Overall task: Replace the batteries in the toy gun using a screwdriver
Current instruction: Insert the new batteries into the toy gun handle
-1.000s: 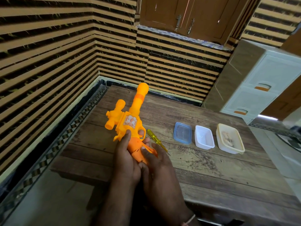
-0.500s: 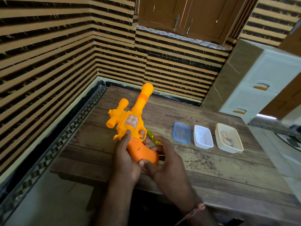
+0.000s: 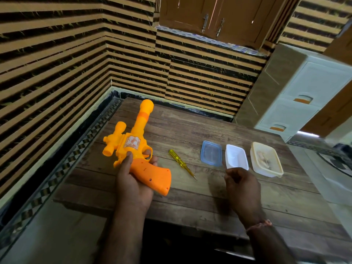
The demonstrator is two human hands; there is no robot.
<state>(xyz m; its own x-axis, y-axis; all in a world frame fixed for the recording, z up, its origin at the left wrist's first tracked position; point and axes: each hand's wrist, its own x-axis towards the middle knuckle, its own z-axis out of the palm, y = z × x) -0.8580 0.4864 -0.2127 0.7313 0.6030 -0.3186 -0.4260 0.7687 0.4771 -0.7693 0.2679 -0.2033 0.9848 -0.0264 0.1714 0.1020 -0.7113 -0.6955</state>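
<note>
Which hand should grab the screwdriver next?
Right. The right hand is free, near the screwdriver on the table; the left hand is busy holding the toy gun.

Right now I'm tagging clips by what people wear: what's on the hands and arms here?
Both hands are bare: no gloves, no rings visible. The forearms are bare too, with no sleeves in view. The left hand and its wrist carry nothing. The right hand has a thin reddish-brown thread band tied round the wrist. No watch shows on either arm.
</note>
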